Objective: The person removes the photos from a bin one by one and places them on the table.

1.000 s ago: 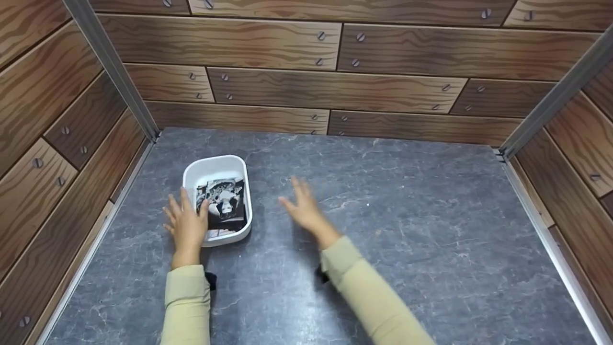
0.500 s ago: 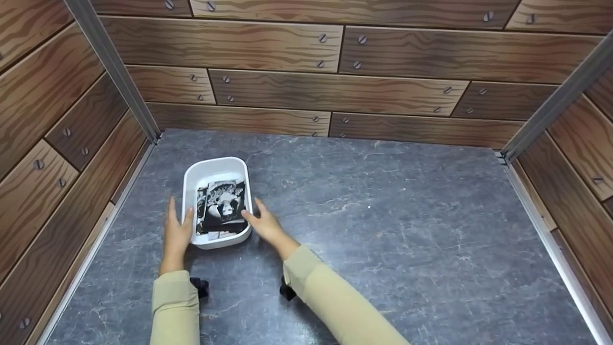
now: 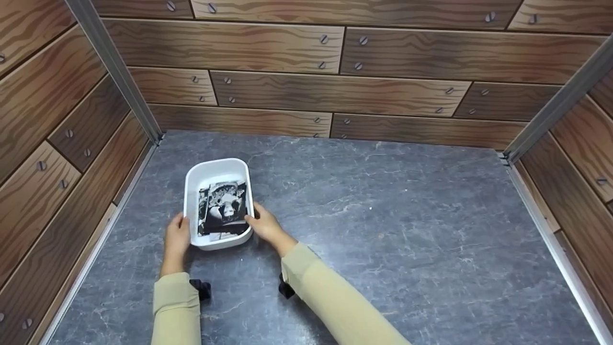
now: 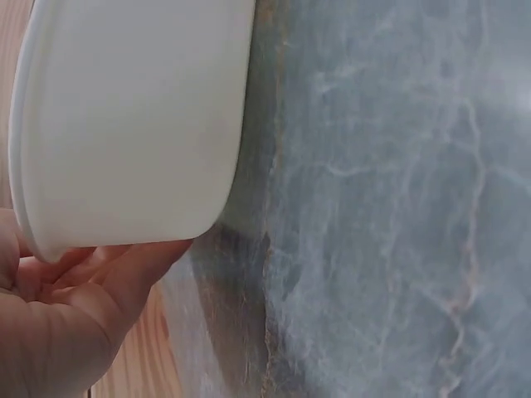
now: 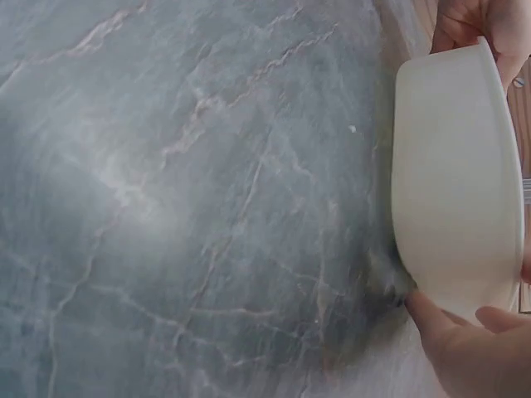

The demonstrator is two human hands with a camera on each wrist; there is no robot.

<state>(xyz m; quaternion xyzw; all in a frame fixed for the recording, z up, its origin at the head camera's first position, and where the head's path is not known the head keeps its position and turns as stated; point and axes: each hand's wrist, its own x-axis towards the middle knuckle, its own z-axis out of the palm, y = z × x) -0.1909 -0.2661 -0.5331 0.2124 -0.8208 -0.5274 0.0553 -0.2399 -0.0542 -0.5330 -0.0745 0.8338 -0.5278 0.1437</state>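
A white plastic tub [image 3: 218, 168] with rounded corners is at the left of the grey table. Inside lie black-and-white printed pictures [image 3: 225, 206], stacked loosely. My left hand [image 3: 177, 237] grips the tub's left side, and in the left wrist view its fingers [image 4: 141, 274] reach below the rim along the wall. On the right side my right hand [image 3: 269, 230] holds the wall, thumb at the rim. Both the tub [image 5: 456, 174] and my right hand [image 5: 485, 352] show in the right wrist view, my left hand [image 5: 498, 29] at the far end. Whether the tub is raised, I cannot tell.
The marbled grey tabletop [image 3: 392, 230] extends right of the tub. Wood-patterned panels [image 3: 287, 88] enclose the back and both sides, with metal posts [image 3: 115, 72] at the corners. A black wrist device [image 3: 200, 289] sits under each sleeve.
My right hand has come left to the tub's right side. My left hand has moved from over the tub's left edge to its outer wall, and both hands now grip it.
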